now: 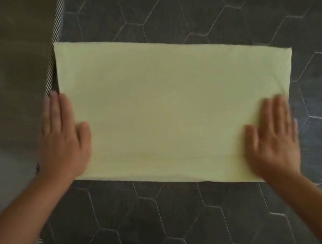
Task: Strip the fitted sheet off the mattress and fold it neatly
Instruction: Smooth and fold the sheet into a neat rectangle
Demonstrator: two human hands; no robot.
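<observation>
The pale yellow fitted sheet [164, 105] lies folded into a flat rectangle on the dark grey mattress [214, 14], which is quilted in a hexagon pattern. My left hand [64, 139] rests flat at the sheet's left edge, fingers together and stretched out, partly over the mattress border. On the sheet's near right corner my right hand [274, 138] lies flat, fingers spread and blurred. Neither hand grips the cloth.
A striped piping [57, 29] runs along the mattress's left edge. Beyond it lies a brownish-grey floor [8, 57]. Bare mattress surface surrounds the sheet at the back, right and front.
</observation>
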